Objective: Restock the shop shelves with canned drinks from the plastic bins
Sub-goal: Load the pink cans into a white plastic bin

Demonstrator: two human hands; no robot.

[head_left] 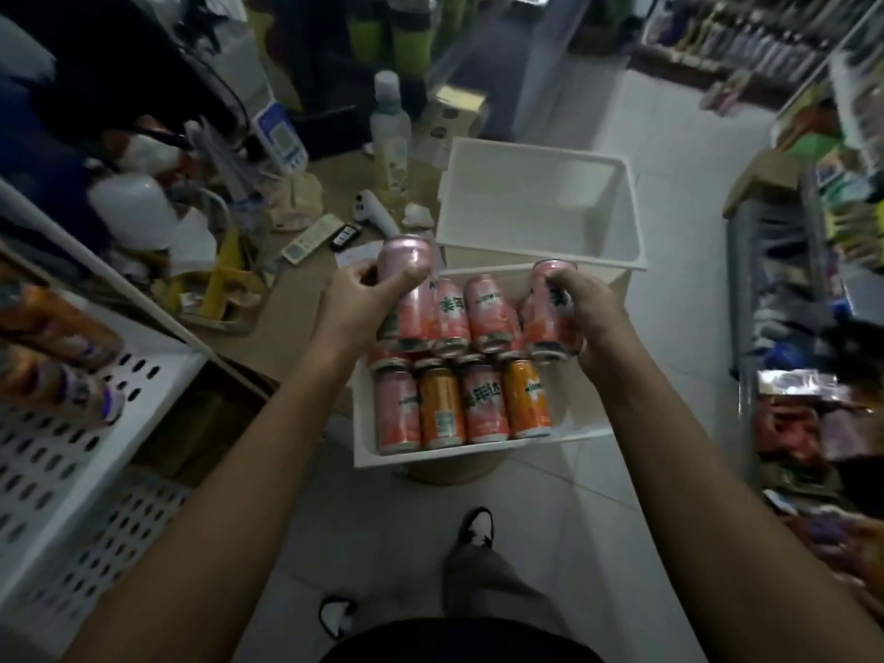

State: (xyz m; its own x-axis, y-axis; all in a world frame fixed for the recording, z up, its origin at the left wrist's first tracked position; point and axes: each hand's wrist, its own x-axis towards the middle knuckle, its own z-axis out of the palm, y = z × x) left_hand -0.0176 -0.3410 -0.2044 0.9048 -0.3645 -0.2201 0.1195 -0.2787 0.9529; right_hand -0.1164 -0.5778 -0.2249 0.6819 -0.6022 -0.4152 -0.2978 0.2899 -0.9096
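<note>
A white plastic bin (363, 459) in front of me holds several pink and orange drink cans lying in rows. My left hand (363, 299) grips a pink can (406, 260) lifted above the bin's far left corner. My right hand (591, 311) grips another pink can (550, 327) at the bin's right side. A second white bin (540, 253) stands behind it with nothing inside. White perforated shelves (57, 452) are at the left, and orange cans (57, 327) lie on the upper one.
A cluttered counter (306, 327) with a spray bottle (390, 131), remote and papers lies to the left of the bins. Stocked shelves (813, 289) line the right. Tiled floor (669, 193) runs ahead. My shoe (476, 526) is below the bin.
</note>
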